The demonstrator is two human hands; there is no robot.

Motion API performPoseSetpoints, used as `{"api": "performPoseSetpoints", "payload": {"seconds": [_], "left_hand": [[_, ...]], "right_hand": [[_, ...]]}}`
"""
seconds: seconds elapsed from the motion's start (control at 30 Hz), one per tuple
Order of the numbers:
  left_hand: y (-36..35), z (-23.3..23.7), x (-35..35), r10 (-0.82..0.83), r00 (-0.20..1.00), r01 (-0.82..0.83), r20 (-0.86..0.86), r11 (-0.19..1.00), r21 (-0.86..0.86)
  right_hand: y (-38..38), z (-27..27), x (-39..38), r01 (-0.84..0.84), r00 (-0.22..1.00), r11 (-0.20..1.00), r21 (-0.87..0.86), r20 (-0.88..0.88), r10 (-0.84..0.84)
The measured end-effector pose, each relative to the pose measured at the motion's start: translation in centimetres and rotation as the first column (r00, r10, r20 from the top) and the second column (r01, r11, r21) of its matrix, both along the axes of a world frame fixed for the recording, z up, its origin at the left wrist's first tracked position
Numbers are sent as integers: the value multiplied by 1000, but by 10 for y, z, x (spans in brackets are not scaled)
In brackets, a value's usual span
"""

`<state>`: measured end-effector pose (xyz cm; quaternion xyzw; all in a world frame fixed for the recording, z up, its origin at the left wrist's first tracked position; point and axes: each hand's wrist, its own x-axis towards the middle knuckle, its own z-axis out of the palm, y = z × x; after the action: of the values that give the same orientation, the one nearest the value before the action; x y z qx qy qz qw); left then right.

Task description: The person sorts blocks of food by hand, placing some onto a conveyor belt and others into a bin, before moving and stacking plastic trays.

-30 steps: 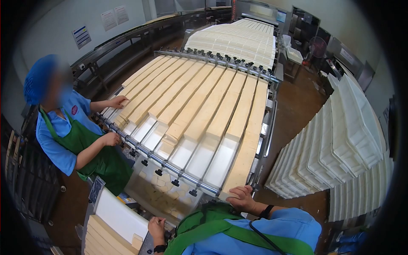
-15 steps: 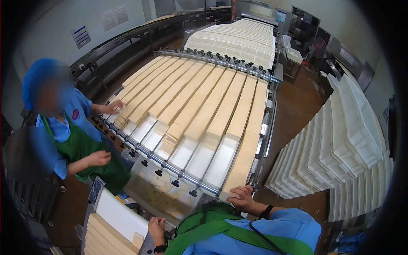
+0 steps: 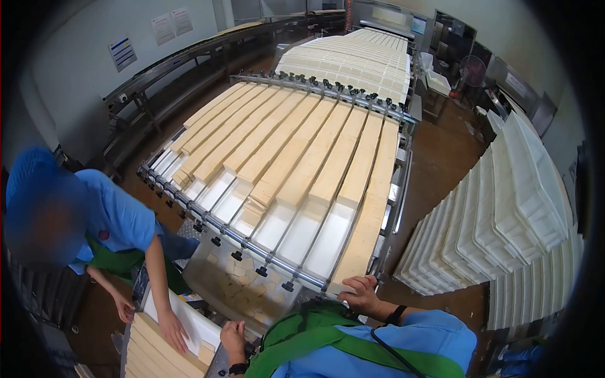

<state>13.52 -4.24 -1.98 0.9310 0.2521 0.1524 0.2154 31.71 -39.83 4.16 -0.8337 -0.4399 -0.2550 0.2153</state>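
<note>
My right hand (image 3: 359, 296) bends its fingers over the near end of the rightmost row of pale beige slabs (image 3: 370, 211), close to the table's metal end bar (image 3: 268, 257). Lower down, my left hand (image 3: 234, 341) is held with curled fingers beside the right rim of a white-lined tray (image 3: 175, 309); I see nothing in it. Inside that tray lie rows of the same beige strips (image 3: 151, 353) and a small loose piece (image 3: 206, 353). A co-worker's hand (image 3: 172, 331) lies flat on those strips.
Several long beige rows (image 3: 283, 160) run down the slatted table between thin dividers. Below the end bar sits a bin (image 3: 211, 286) with broken pieces. White crates (image 3: 479, 214) are stacked at right. The co-worker (image 3: 120, 208) stands at left.
The co-worker has bent down from the table's left end to the tray, with both hands now there. The piece at the leftmost rows has gone from their hand. My hands stay put.
</note>
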Motion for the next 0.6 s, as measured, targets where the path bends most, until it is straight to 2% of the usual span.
{"api": "performPoseSetpoints", "payload": {"seconds": [0.17,0.37,0.47,0.57,0.6], "left_hand": [[0,0,-1,-1,1000,1,-7,1000,26],[0,2,-1,-6,1000,7,-13,1000,21],[-2,2,-3,-6,1000,7,-21,1000,29],[-3,3,0,-5,1000,6,-22,999,45],[-2,2,-1,0,999,1,-38,999,51]], "right_hand": [[1,4,-3,57,996,998,-25,-71,-59],[6,20,-5,70,996,995,-74,62,-65],[16,45,-8,79,997,971,-224,0,-81],[24,68,-3,4,987,909,-417,-145,-70],[25,69,0,-19,985,902,-432,-162,-56]]}}
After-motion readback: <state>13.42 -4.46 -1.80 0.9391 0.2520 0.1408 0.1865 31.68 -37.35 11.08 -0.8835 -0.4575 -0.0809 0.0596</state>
